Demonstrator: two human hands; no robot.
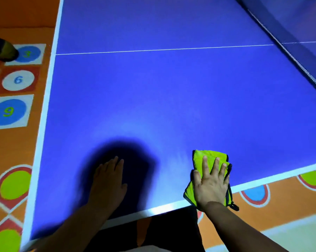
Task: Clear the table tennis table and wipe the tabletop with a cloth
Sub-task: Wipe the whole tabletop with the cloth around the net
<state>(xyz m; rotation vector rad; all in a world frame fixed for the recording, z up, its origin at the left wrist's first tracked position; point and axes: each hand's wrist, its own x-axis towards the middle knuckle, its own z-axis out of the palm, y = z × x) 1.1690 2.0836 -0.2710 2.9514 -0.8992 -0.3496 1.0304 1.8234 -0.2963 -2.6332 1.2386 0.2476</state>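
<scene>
The blue table tennis table [171,97] fills most of the view, with white edge lines and a thin white centre line. A folded yellow-green cloth [200,160] lies on the tabletop at the near edge, right of centre. My right hand [210,184] presses flat on the cloth with the fingers spread. My left hand [108,180] rests flat on the bare tabletop to the left, inside a dark shadow. No other objects lie on this half of the table.
The net [290,50] runs diagonally across the top right. A dark cylindrical object [4,50] stands on the floor at the far left. The orange floor [17,142] carries numbered squares and coloured circles.
</scene>
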